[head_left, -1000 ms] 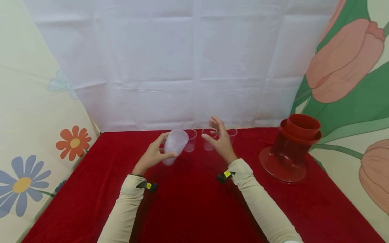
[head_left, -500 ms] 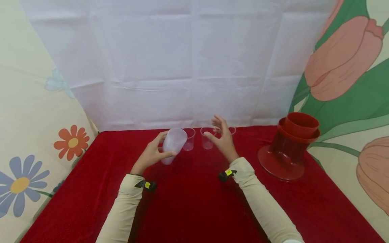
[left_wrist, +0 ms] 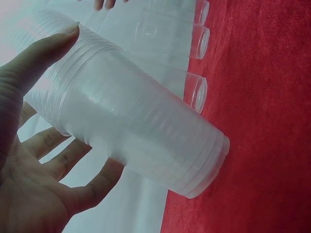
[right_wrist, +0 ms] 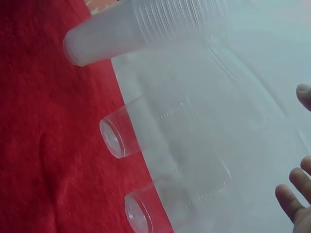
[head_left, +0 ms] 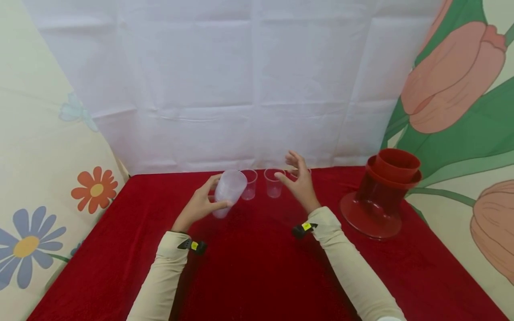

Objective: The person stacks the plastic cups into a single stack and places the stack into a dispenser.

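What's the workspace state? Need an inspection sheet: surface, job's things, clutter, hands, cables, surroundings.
Surface: red cloth, spread over the work area.
Job's things: stack of clear cups, nested and tilted; left cup, middle cup and right cup stand upright in a row.
Clutter: red plastic piece with flared base, right of the cups; use unclear.
Hands: left hand grips the stack; right hand holds nothing, fingers bent, partly hiding the right cup in the head view.
Cables: nothing seen.
Surroundings: white sheet behind; daisy-print panel on the left, tulip-print panel on the right.
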The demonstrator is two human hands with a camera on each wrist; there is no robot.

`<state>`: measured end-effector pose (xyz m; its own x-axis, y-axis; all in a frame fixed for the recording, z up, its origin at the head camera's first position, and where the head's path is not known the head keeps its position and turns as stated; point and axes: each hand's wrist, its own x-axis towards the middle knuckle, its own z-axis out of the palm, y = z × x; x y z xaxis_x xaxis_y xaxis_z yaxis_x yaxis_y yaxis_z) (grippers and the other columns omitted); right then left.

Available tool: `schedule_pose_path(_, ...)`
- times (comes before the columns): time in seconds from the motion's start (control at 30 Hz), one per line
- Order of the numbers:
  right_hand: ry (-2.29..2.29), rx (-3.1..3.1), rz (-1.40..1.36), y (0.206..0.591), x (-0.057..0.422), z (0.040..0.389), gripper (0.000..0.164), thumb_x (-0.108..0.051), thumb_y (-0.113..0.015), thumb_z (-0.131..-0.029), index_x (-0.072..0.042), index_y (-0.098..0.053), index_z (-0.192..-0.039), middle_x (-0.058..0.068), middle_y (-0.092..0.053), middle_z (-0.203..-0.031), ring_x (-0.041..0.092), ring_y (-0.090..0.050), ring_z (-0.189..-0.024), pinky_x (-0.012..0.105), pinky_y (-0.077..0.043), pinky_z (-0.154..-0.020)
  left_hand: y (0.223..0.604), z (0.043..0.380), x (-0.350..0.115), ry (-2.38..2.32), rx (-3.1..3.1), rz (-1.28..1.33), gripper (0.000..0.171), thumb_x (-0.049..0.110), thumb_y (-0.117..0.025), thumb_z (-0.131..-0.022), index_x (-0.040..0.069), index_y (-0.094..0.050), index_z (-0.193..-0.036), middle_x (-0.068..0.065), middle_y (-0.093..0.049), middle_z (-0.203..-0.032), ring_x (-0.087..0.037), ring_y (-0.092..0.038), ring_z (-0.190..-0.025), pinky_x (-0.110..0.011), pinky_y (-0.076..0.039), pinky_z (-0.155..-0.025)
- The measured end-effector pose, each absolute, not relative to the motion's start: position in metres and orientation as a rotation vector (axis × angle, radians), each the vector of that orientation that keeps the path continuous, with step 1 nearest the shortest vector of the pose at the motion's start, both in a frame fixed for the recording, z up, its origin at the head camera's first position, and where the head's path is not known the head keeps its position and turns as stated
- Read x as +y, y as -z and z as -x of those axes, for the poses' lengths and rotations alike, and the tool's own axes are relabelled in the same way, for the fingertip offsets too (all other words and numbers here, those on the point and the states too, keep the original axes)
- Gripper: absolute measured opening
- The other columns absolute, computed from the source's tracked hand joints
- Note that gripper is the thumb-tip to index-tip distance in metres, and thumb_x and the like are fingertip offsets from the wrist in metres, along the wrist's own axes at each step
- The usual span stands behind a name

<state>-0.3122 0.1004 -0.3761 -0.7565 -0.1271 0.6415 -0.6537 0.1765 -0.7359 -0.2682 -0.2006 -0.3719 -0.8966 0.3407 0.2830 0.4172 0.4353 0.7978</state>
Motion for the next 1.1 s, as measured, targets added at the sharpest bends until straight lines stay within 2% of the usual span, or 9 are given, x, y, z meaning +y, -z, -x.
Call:
schedule_pose_path(0.5, -1.637, -2.03, -0.662, 0.379, 0.114, 0.317, 0.072, 0.003, -0.072, -0.087, 0.003, -0.036, -0.149, 0.028, -0.045, -0.143, 0.044, -0.048, -0.126, 0.065, -0.043, -0.097, 0.374, 0.27, -0.201, 1.466, -2.603, 0.676, 0.079, 0.009, -0.081, -0.083, 0.005, -0.037, -0.148, -0.023, -0.049, -0.138, -0.042, -0.051, -0.121, -0.057, -0.054, -0.089)
schedule_pose_path(0.57, -1.623, -2.041, -0.65, 0.378, 0.116, 0.317, 0.072, 0.003, -0.073, -0.087, 0.003, -0.036, -0.149, 0.028, -0.046, -0.143, 0.043, -0.047, -0.127, 0.059, -0.047, -0.096, 0.374, 0.269, -0.2, 1.465, -2.603, 0.675, 0.079, 0.008, -0.081, -0.083, 0.005, -0.037, -0.149, -0.024, -0.049, -0.138, -0.042, -0.051, -0.121, -0.057, -0.054, -0.089)
schedule_pose_path(0.63, -1.602, -2.058, -0.631, 0.378, 0.117, 0.316, 0.072, 0.001, -0.073, -0.088, 0.002, -0.036, -0.149, 0.027, -0.046, -0.143, 0.043, -0.048, -0.128, 0.046, -0.052, -0.093, 0.375, 0.27, -0.2, 1.466, -2.598, 0.678, 0.078, 0.008, -0.08, -0.083, 0.005, -0.037, -0.149, -0.024, -0.05, -0.137, -0.043, -0.052, -0.121, -0.057, -0.054, -0.089)
schedule_pose_path(0.73, -1.583, -2.064, -0.605, 0.377, 0.12, 0.317, 0.071, -0.001, -0.074, -0.088, 0.003, -0.036, -0.148, 0.026, -0.047, -0.143, 0.044, -0.048, -0.127, 0.029, -0.051, -0.088, 0.374, 0.27, -0.199, 1.465, -2.59, 0.684, 0.077, 0.007, -0.079, -0.084, 0.004, -0.037, -0.148, -0.024, -0.05, -0.137, -0.043, -0.052, -0.12, -0.057, -0.053, -0.09)
schedule_pose_path(0.8, -1.574, -2.05, -0.599, 0.378, 0.121, 0.318, 0.071, 0.0, -0.074, -0.088, 0.006, -0.036, -0.147, 0.027, -0.048, -0.142, 0.047, -0.047, -0.127, 0.031, -0.05, -0.091, 0.373, 0.27, -0.199, 1.461, -2.591, 0.679, 0.077, 0.008, -0.08, -0.084, 0.004, -0.037, -0.148, -0.024, -0.05, -0.137, -0.043, -0.052, -0.12, -0.058, -0.053, -0.09)
schedule_pose_path(0.93, -1.57, -2.025, -0.603, 0.379, 0.124, 0.32, 0.071, 0.002, -0.074, -0.087, 0.008, -0.036, -0.146, 0.029, -0.048, -0.141, 0.047, -0.047, -0.127, 0.054, -0.045, -0.097, 0.377, 0.274, -0.199, 1.459, -2.595, 0.662, 0.078, 0.008, -0.08, -0.083, 0.004, -0.037, -0.148, -0.024, -0.05, -0.137, -0.044, -0.052, -0.121, -0.059, -0.053, -0.09)
schedule_pose_path(1.0, -1.571, -2.028, -0.599, 0.38, 0.126, 0.321, 0.071, 0.002, -0.074, -0.087, 0.007, -0.036, -0.147, 0.029, -0.048, -0.141, 0.045, -0.047, -0.128, 0.053, -0.044, -0.099, 0.385, 0.28, -0.202, 1.458, -2.6, 0.648, 0.08, 0.009, -0.081, -0.083, 0.006, -0.037, -0.149, -0.024, -0.049, -0.138, -0.044, -0.051, -0.122, -0.059, -0.053, -0.09)
schedule_pose_path(1.1, -1.563, -2.038, -0.587, 0.383, 0.129, 0.321, 0.071, 0.002, -0.074, -0.088, 0.005, -0.036, -0.148, 0.028, -0.048, -0.142, 0.044, -0.047, -0.129, 0.039, -0.045, -0.1, 0.399, 0.289, -0.205, 1.462, -2.602, 0.636, 0.082, 0.011, -0.081, -0.083, 0.009, -0.035, -0.151, -0.022, -0.048, -0.14, -0.043, -0.05, -0.123, -0.058, -0.053, -0.089)
